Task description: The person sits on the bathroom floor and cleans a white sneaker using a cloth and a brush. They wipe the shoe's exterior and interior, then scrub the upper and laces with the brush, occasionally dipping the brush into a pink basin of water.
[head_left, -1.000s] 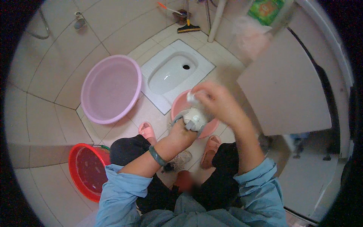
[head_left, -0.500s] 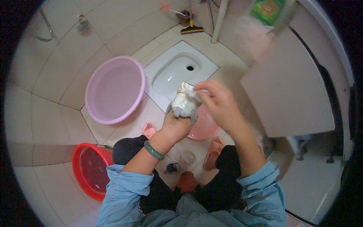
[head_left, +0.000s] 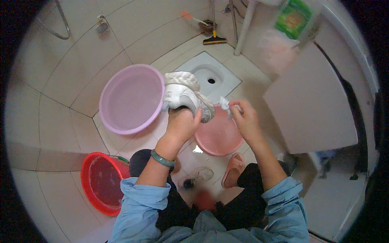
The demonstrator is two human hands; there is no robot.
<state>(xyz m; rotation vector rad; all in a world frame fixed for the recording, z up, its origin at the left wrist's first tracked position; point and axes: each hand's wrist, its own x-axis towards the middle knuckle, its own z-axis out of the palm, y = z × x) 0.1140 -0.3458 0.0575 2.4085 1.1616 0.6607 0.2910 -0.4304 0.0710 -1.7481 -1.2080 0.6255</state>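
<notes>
Soft, even indoor light, a little hazy.

Fisheye bending curves the tile lines far out from the hands, ending in a black rim. Beyond the right hand (head_left: 245, 119), the upper right washes out pale and blurred. Shadows are faint.

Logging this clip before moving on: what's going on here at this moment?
A person crouches on a tiled bathroom floor washing a shoe. The left hand grips a white sneaker, held up above a small pink basin. The right hand pinches a small white wad, perhaps a cloth or brush, beside the shoe's toe. A larger lilac basin sits to the left, a red basin near the left elbow, and a floor toilet lies beyond.
</notes>
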